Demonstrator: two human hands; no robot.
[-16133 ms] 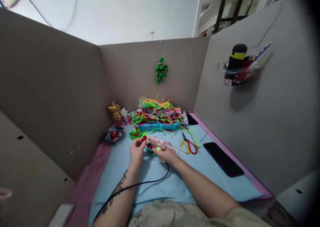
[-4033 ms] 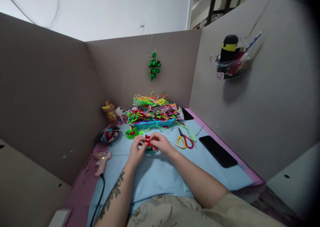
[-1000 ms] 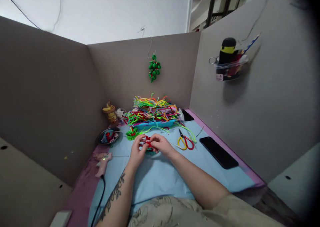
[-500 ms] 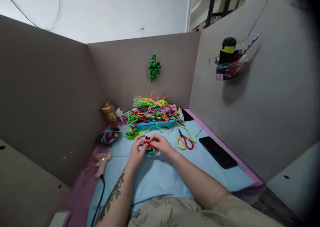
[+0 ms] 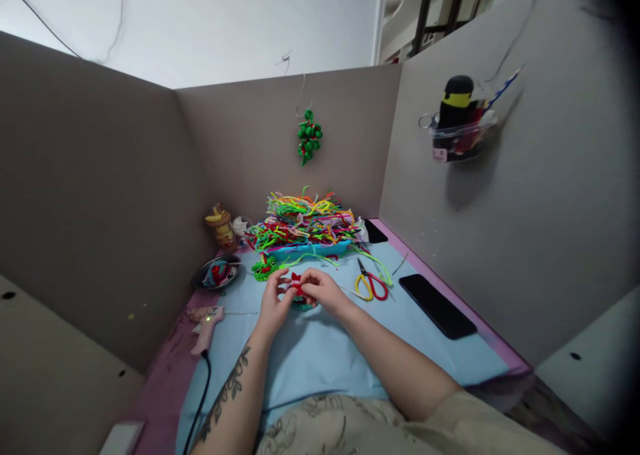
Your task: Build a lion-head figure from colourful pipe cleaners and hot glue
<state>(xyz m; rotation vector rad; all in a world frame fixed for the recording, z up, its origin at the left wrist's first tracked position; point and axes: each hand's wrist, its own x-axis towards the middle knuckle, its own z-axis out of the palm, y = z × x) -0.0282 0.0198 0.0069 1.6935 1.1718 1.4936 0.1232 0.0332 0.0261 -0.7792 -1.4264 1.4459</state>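
Both hands meet over the blue mat (image 5: 320, 355) in the middle of the desk. My left hand (image 5: 273, 303) and my right hand (image 5: 323, 291) pinch a small red pipe-cleaner piece (image 5: 296, 283) between their fingertips, fingers curled round it. Below it a teal and green fuzzy bit (image 5: 300, 301) pokes out between the hands. A green pipe-cleaner figure (image 5: 262, 268) lies just beyond my left hand.
A blue tray heaped with coloured pipe cleaners (image 5: 303, 225) stands at the back. Red and yellow scissors (image 5: 369, 283) and a black phone (image 5: 437, 305) lie to the right. A pink glue gun (image 5: 204, 320) with a lit light and a dark dish (image 5: 216, 273) sit left.
Sixteen seconds ago my right hand held the glue gun at the piece; it now lies at the left. Over the last second the hands have barely moved.
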